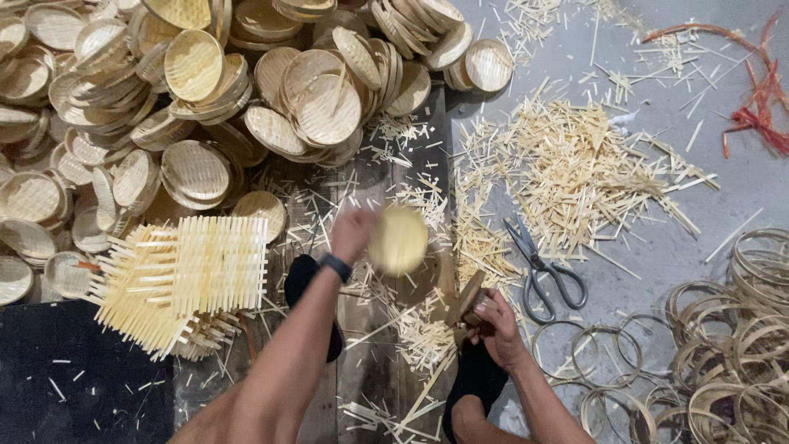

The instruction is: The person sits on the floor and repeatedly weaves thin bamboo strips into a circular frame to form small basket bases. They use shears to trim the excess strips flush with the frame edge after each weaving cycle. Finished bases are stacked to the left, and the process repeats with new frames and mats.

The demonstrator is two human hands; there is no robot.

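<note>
Far left of the grip: a big heap of finished woven trays (194,168), so much done. Just left: a stack of untrimmed woven squares (185,279), still waiting. Left hand (352,233) closed on a blurred round tray (399,239). Right hand (491,322) clasping a wooden piece (468,298). Beyond right: scissors (542,271), trimmings (575,168), bamboo rings (731,353) left unused.
</note>
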